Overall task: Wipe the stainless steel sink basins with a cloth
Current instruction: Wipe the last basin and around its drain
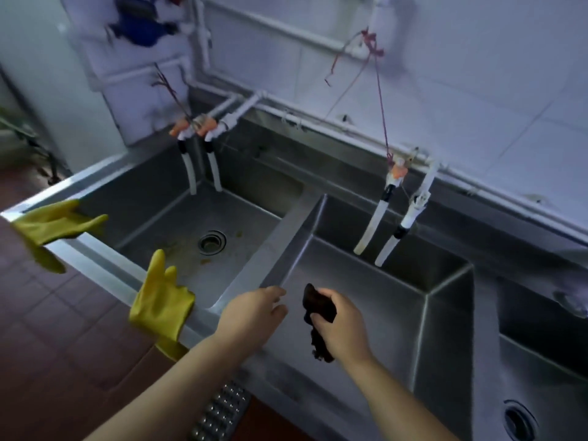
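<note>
Here, both bare hands reached over the front rim of the steel sink, the right one clutching a dark cloth point(319, 316).

The right hand point(342, 326) was clenched round the cloth, whose crumpled tail hung below the fist, above the middle basin point(366, 297). Just left of it, apart from it, the left hand point(254, 310) held nothing, fingers loosely bent, fingertips at the divider point(286, 230) between basins. Further left of that hand lay the left basin point(197, 218), with two yellow gloves point(162, 300) draped on its rim.
</note>
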`<state>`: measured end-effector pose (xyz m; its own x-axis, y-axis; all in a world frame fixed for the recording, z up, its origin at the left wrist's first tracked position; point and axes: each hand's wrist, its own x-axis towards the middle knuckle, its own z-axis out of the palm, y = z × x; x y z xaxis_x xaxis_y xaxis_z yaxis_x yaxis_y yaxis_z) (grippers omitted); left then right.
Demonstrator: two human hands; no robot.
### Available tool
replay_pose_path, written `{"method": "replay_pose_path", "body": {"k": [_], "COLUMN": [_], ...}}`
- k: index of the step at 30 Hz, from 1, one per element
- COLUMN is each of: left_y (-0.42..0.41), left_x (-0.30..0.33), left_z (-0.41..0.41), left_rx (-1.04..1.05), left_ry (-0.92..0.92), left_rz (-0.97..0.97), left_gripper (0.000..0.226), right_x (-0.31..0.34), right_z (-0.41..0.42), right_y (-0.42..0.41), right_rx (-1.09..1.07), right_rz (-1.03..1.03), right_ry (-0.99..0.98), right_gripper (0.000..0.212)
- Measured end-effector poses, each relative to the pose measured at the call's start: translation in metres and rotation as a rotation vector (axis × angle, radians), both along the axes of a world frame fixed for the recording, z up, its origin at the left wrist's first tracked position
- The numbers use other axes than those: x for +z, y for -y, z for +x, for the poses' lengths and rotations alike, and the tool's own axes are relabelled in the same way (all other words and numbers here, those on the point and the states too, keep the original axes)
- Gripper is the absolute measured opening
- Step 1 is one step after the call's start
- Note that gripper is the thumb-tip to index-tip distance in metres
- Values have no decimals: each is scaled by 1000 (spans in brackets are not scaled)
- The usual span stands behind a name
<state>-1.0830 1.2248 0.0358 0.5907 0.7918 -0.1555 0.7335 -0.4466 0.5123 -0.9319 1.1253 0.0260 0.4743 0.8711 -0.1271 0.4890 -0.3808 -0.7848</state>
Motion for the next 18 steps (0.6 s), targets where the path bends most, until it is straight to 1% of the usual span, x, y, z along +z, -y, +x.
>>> {"method": "replay_pose_path", "body": {"k": [1,4,6,10,13,18], "left_y": [-7,-35,-61,-122,-169,-238], "left_x": [4,12,13,7,2,-11], "left_z": [-7,-38,-68,-148,-205,-258], "left_rx": [11,30,39,81,111,64], "left_ry": [19,46,55,14,-14,-79], "left_rz": [6,36,53,68,72,28], "left_gripper": [35,35,39,30,34,28], "right_x": [5,14,13,-2,-11,-28], "right_z": [-13,-49,-72,-120,-158,-197], "right_y": [-10,-47,-75,-136,-179,-227], "right_rx": [29,68,58,-41,-98,-216], "right_rz": [33,65,55,2,-24,-61], "right_ry": [12,38,45,22,-10,-19], "right_gripper": [29,40,37,34,37,42]}}
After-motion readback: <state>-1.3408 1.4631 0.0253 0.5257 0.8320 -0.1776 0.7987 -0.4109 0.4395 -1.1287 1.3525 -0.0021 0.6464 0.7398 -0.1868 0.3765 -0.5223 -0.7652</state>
